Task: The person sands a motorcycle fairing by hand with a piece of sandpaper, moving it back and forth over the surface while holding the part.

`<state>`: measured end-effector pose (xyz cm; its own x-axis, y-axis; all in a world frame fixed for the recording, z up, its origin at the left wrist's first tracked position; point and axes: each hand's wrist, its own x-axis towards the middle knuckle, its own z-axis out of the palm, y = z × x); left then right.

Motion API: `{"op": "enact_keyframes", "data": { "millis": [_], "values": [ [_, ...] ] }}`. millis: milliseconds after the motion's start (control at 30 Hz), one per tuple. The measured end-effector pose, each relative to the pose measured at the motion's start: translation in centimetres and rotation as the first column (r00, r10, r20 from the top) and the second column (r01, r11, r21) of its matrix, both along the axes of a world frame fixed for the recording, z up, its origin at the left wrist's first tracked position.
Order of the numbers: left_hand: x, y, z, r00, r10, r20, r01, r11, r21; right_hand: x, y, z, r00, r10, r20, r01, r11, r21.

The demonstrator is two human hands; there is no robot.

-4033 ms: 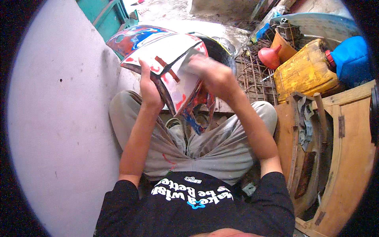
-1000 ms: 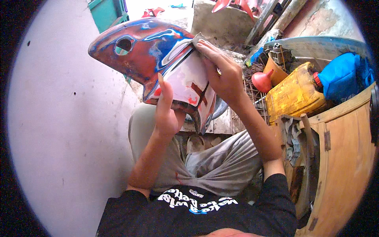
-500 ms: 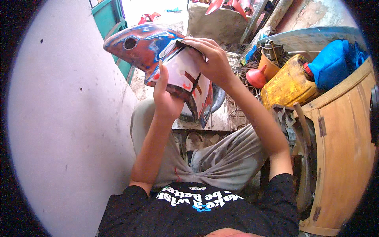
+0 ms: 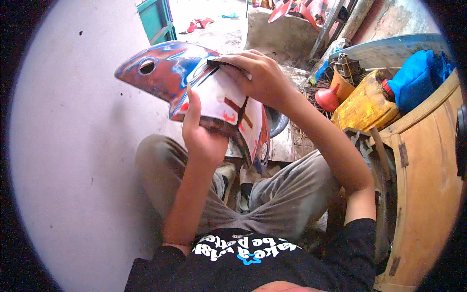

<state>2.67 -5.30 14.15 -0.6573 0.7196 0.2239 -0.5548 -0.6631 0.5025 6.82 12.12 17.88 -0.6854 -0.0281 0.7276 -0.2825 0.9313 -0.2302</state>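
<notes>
My left hand (image 4: 203,134) is closed round the lower edge of a curved plastic panel (image 4: 163,82), thumb upright against its face. The panel has a pointed end to the left with a round hole, patchy red and blue paint, and a white section with red marks and dark strips. My right hand (image 4: 258,80) rests on the upper middle of the panel, fingers bent over a thin dark piece (image 4: 214,63), apparently an abrasive sheet, pressed flat to the surface. The panel is held up above my bent knees.
A pale wall (image 4: 73,146) is close on my left. To the right stand a yellow jerrycan (image 4: 360,104), red funnel (image 4: 326,97), blue container (image 4: 416,78) and wooden cabinet (image 4: 425,180). A dark bucket (image 4: 277,121) sits behind the panel; red plastic parts (image 4: 287,9) lie farther back.
Since the earliest frame the panel has turned to show its holed, painted end. Over the last second my right hand has shifted slightly left along it; the panel sits a little lower than half a second ago.
</notes>
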Motion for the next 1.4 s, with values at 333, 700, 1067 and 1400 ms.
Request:
{"op": "enact_keyframes", "data": {
  "millis": [333, 700, 1067, 1400],
  "values": [
    [-1.2, 1.4, 0.8, 0.999, -0.043, 0.021, 0.041, 0.997, 0.059, -0.3, 1.1, 1.3, 0.995, -0.047, -0.089, 0.054, 0.995, 0.078],
    [-6.1, 8.5, -2.3, 0.955, -0.296, -0.005, 0.294, 0.947, 0.132, -2.2, 6.2, -1.8, 0.97, -0.216, -0.116, 0.214, 0.976, -0.022],
    [-6.4, 9.5, -8.0, 0.94, -0.331, 0.077, 0.321, 0.94, 0.117, -0.9, 3.3, -7.9, 0.962, -0.266, -0.067, 0.27, 0.961, 0.059],
    [-5.9, 9.2, -8.5, 0.958, -0.282, 0.049, 0.276, 0.956, 0.1, -1.4, 3.0, -8.5, 0.98, -0.184, -0.072, 0.186, 0.982, 0.024]
  ]
}}
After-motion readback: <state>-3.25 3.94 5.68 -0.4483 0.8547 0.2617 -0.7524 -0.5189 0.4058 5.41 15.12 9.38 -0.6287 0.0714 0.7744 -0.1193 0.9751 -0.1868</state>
